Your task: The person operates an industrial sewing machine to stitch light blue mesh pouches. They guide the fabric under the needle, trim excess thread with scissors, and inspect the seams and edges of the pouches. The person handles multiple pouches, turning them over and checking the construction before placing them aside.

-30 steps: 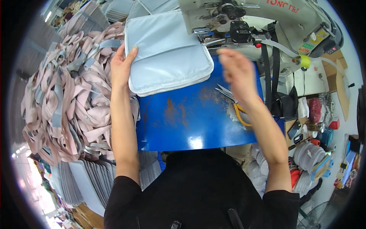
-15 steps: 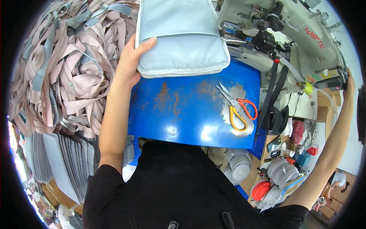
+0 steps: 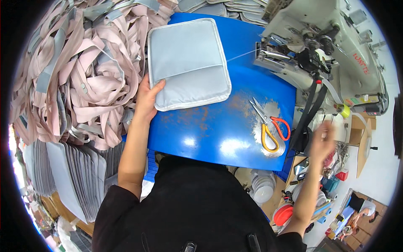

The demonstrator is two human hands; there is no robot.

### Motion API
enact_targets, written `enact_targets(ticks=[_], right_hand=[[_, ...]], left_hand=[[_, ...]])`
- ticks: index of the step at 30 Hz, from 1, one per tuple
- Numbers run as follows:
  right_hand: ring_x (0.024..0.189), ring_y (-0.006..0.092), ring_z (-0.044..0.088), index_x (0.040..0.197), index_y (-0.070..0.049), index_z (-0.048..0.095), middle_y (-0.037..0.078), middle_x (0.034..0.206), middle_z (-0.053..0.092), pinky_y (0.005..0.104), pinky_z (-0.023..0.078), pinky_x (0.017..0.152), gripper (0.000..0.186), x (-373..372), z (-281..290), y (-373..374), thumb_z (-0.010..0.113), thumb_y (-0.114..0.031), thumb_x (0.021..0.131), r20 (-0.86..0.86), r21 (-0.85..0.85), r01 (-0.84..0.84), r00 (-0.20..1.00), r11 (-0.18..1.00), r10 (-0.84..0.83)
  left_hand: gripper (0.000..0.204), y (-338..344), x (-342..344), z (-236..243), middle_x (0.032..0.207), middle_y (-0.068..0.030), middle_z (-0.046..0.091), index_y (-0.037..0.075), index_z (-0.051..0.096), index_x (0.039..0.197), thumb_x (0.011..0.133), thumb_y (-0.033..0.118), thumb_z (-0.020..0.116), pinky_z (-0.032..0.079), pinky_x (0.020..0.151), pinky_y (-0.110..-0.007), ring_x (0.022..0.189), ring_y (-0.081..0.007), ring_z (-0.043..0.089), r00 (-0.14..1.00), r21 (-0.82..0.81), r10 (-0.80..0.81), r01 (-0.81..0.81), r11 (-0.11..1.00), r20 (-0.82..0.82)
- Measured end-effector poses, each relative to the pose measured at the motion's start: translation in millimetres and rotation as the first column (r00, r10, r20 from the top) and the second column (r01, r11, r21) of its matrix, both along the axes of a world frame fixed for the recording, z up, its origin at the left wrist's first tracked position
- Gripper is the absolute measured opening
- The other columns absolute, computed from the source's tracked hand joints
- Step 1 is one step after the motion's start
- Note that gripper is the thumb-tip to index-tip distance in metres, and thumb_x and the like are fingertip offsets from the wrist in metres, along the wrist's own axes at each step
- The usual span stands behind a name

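Note:
My left hand (image 3: 147, 97) grips the lower left edge of a light grey padded fabric panel (image 3: 184, 50), thumb on top. The panel has a pocket across its lower part and pale binding around its edge. It is held over the blue worktable (image 3: 201, 138). A thin strand runs from its right edge to the sewing machine (image 3: 289, 59). My right hand (image 3: 323, 140) is in the air right of the table, apart from the machine; motion smears its fingers. Scissors (image 3: 268, 126) with one red and one yellow handle lie on the table, blades spread slightly.
A big heap of pink and grey zipper strips (image 3: 92, 80) rises at the left. Below it stand stacked grey panels (image 3: 79, 180). More grey panels (image 3: 239, 8) lie beyond the table. White spools (image 3: 262, 189) and small tools sit lower right. Another person (image 3: 361, 206) is far off at right.
My left hand has drawn the panel nearer and away from the machine, exposing the strand between them. My right hand has left the machine's right end and come down toward me.

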State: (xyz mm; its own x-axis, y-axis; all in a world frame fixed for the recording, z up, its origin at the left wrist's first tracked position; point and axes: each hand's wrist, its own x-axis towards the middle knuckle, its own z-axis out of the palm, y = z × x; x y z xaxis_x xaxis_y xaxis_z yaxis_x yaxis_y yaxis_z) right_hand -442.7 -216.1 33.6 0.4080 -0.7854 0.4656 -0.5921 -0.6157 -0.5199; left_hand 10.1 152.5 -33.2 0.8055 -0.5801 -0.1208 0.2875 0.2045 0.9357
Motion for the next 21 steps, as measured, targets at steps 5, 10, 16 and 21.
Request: enact_targets(ticks=[5,10,16,21], right_hand=[[0.078,0.0219,0.069,0.139,-0.001,0.057,0.015,0.102,0.067,0.0324,0.055,0.074,0.066,62,11,90,0.082,-0.004,0.079,-0.336,0.439,-0.321,0.808,0.839,0.484],[0.076,0.0089,0.06,0.153,0.0,0.043,0.008,0.093,0.063,0.0226,0.049,0.07,0.083,65,8,74,0.083,-0.004,0.08,0.007,0.921,-0.215,0.843,0.324,0.538],[0.081,0.0207,0.063,0.141,-0.008,0.057,0.009,0.1,0.069,0.0329,0.053,0.076,0.075,164,3,92,0.091,-0.032,0.078,-0.185,0.506,-0.406,0.811,0.761,0.555],[0.087,0.0225,0.064,0.138,-0.01,0.06,0.013,0.104,0.07,0.036,0.053,0.08,0.077,219,-4,83,0.091,-0.044,0.077,-0.119,0.493,-0.415,0.838,0.765,0.532]], left_hand=[[0.055,-5,-1,-4,0.13,-0.0122,0.066,0.0,0.051,0.143,0.095,0.013,0.075,0.052,0.1,-0.035,0.114,-0.0192,0.065,0.999,-0.021,-0.004,0.003,1.0,-0.049],[0.058,-13,-6,6,0.129,-0.0123,0.066,-0.001,0.05,0.145,0.095,0.013,0.076,0.054,0.099,-0.035,0.114,-0.0199,0.065,0.999,-0.009,0.017,-0.018,1.0,-0.042],[0.057,-14,-1,1,0.127,-0.0131,0.066,-0.002,0.051,0.143,0.094,0.015,0.076,0.056,0.094,-0.034,0.111,-0.0194,0.066,0.999,0.005,0.017,-0.016,1.0,-0.031],[0.058,-18,-2,9,0.127,-0.0134,0.066,-0.002,0.051,0.143,0.094,0.014,0.076,0.056,0.095,-0.034,0.112,-0.0204,0.066,0.999,-0.004,0.024,-0.024,1.0,-0.036]])
